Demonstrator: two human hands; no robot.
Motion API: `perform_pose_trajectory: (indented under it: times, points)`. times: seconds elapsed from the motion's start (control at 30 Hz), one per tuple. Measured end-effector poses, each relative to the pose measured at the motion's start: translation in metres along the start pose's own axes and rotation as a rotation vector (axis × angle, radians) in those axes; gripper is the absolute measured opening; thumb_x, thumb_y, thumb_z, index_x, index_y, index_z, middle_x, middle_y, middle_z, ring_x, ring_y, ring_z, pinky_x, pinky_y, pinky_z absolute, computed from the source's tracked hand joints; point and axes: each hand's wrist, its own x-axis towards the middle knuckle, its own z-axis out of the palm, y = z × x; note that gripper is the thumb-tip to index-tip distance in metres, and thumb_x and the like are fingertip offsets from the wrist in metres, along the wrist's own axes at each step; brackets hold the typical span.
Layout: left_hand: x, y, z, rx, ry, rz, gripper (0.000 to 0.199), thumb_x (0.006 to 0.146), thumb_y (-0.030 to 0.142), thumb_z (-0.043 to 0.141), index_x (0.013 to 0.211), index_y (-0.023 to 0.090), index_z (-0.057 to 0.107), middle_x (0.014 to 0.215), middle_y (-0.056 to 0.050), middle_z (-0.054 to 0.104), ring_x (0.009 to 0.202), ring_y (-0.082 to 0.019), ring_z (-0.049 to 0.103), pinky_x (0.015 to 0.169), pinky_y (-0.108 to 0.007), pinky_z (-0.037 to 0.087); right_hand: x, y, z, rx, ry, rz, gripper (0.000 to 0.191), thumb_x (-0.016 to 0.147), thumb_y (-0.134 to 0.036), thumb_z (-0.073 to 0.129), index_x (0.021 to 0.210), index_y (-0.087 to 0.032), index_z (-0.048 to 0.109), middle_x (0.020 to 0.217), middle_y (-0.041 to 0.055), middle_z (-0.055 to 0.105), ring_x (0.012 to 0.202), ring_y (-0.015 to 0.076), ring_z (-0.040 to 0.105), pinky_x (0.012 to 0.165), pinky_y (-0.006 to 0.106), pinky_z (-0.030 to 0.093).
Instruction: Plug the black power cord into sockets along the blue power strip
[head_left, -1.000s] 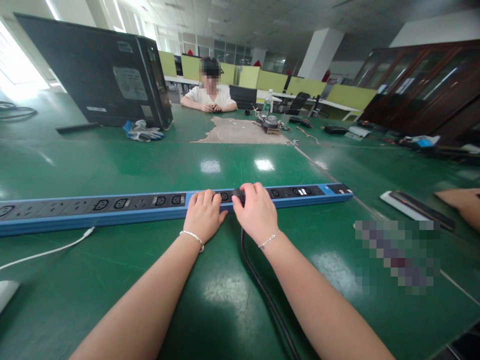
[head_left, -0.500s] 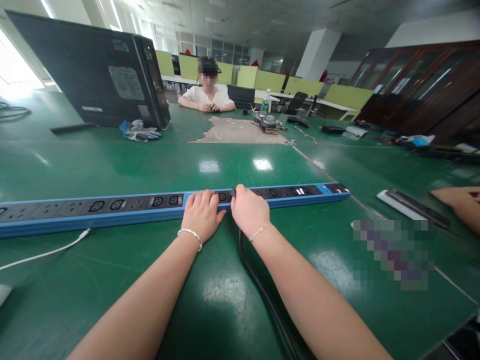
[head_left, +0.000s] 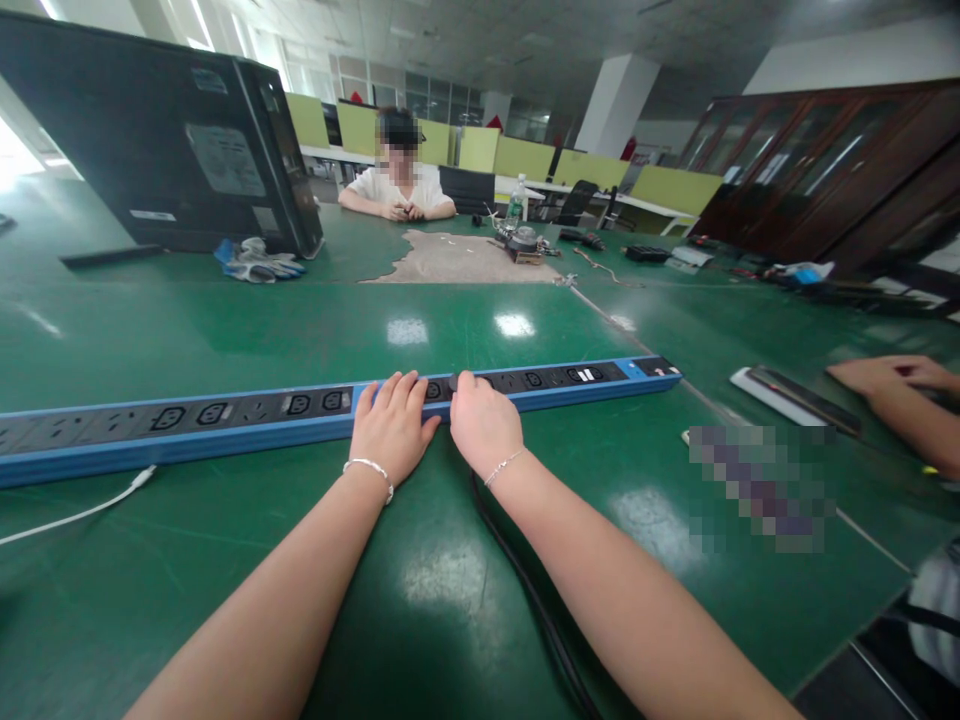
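A long blue power strip point(head_left: 247, 432) with black sockets lies across the green table. My left hand point(head_left: 390, 425) rests flat over its middle, fingers stretched across the top and thumb apart. Just to the right, my right hand point(head_left: 484, 420) is closed around a black plug point(head_left: 453, 383) at the strip's sockets; only a bit of the plug shows. A black power cord point(head_left: 517, 560) runs down from beneath that hand towards me. Whether the plug sits inside a socket is hidden by my fingers.
A black computer case point(head_left: 165, 150) stands at the back left, with work gloves point(head_left: 259, 262) beside it. One person point(head_left: 397, 190) sits across the table; another person's hand point(head_left: 892, 375) is at the right. A white cable point(head_left: 90, 520) lies at the left.
The whole view has shifted slightly, so things appear further left. Both hands keep their places on the strip, and the right one still grips the plug.
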Motion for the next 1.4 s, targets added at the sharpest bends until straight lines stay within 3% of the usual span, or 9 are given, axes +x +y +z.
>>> perform_pose_trajectory:
  times: [0.33, 0.53, 0.8, 0.9, 0.97, 1.03, 1.17, 1.27, 1.4]
  points:
    - [0.001, 0.002, -0.002, -0.014, -0.003, -0.021, 0.048, 0.084, 0.038, 0.045, 0.127, 0.016, 0.048, 0.134, -0.012, 0.051, 0.125, -0.027, 0.042, 0.104, -0.044, 0.026, 0.001, 0.012, 0.013, 0.325, 0.055, 0.189, 0.029, 0.085, -0.033, 0.045, 0.114, -0.027, 0.050, 0.088, 0.0016, 0.068, 0.080, 0.0199, 0.065, 0.071, 0.030, 0.048]
    - [0.001, 0.004, -0.003, -0.010, -0.002, -0.045, 0.048, 0.083, 0.038, 0.047, 0.126, 0.016, 0.048, 0.134, -0.011, 0.051, 0.125, -0.027, 0.042, 0.102, -0.043, 0.029, 0.000, 0.014, 0.030, 0.653, 0.168, 0.215, 0.033, 0.083, -0.031, 0.045, 0.114, -0.021, 0.053, 0.087, 0.0014, 0.068, 0.075, 0.0144, 0.063, 0.073, 0.025, 0.046]
    - [0.001, 0.003, -0.003, 0.002, -0.004, -0.030, 0.048, 0.084, 0.039, 0.045, 0.126, 0.016, 0.048, 0.134, -0.011, 0.051, 0.124, -0.026, 0.042, 0.100, -0.043, 0.029, 0.000, 0.016, 0.039, 0.648, 0.272, 0.154, 0.031, 0.082, -0.027, 0.049, 0.110, -0.017, 0.058, 0.085, 0.0045, 0.067, 0.077, 0.0173, 0.062, 0.078, 0.031, 0.047]
    - [0.001, 0.003, -0.002, 0.006, -0.006, -0.033, 0.048, 0.084, 0.039, 0.045, 0.126, 0.016, 0.048, 0.134, -0.011, 0.051, 0.124, -0.026, 0.042, 0.101, -0.043, 0.029, 0.002, 0.018, 0.031, 0.741, 0.345, 0.124, 0.028, 0.082, -0.027, 0.050, 0.107, -0.016, 0.059, 0.082, 0.0049, 0.065, 0.073, 0.0168, 0.061, 0.075, 0.032, 0.048]
    - [0.001, 0.003, -0.002, 0.006, -0.008, -0.037, 0.048, 0.084, 0.039, 0.045, 0.126, 0.016, 0.048, 0.134, -0.010, 0.051, 0.124, -0.026, 0.042, 0.101, -0.043, 0.029, 0.005, 0.023, 0.015, 0.871, 0.471, 0.093, 0.030, 0.084, -0.029, 0.048, 0.109, -0.015, 0.055, 0.079, 0.0035, 0.062, 0.068, 0.0145, 0.058, 0.069, 0.029, 0.048]
    - [0.001, 0.003, -0.002, 0.003, -0.008, -0.039, 0.048, 0.084, 0.040, 0.045, 0.126, 0.016, 0.048, 0.134, -0.010, 0.051, 0.124, -0.026, 0.042, 0.101, -0.043, 0.029, 0.009, 0.032, -0.007, 0.969, 0.621, 0.053, 0.030, 0.084, -0.032, 0.048, 0.111, -0.018, 0.051, 0.078, 0.0010, 0.059, 0.064, 0.0123, 0.055, 0.063, 0.027, 0.047]
    - [0.001, 0.003, -0.002, 0.001, -0.008, -0.041, 0.048, 0.085, 0.040, 0.045, 0.126, 0.016, 0.049, 0.134, -0.010, 0.051, 0.125, -0.026, 0.042, 0.101, -0.042, 0.029, 0.014, 0.066, -0.038, 1.048, 0.520, 0.010, 0.028, 0.082, -0.033, 0.052, 0.107, -0.020, 0.050, 0.063, -0.0055, 0.051, 0.052, 0.0095, 0.048, 0.053, 0.024, 0.043]
    - [0.001, 0.002, -0.002, 0.003, -0.013, -0.040, 0.048, 0.085, 0.040, 0.044, 0.126, 0.016, 0.048, 0.134, -0.010, 0.051, 0.125, -0.026, 0.042, 0.101, -0.042, 0.029, 0.012, 0.103, -0.034, 1.093, 0.413, 0.182, 0.028, 0.077, -0.030, 0.054, 0.102, -0.018, 0.048, 0.055, -0.0083, 0.048, 0.045, 0.0083, 0.045, 0.047, 0.022, 0.041]
    - [0.001, 0.002, -0.002, 0.007, -0.013, -0.035, 0.049, 0.085, 0.041, 0.044, 0.126, 0.016, 0.048, 0.134, -0.010, 0.051, 0.124, -0.026, 0.042, 0.101, -0.042, 0.029, 0.009, 0.151, -0.013, 1.033, 0.259, 0.403, 0.035, 0.077, -0.029, 0.049, 0.110, -0.017, 0.042, 0.056, -0.0098, 0.048, 0.037, 0.0069, 0.038, 0.043, 0.023, 0.043]
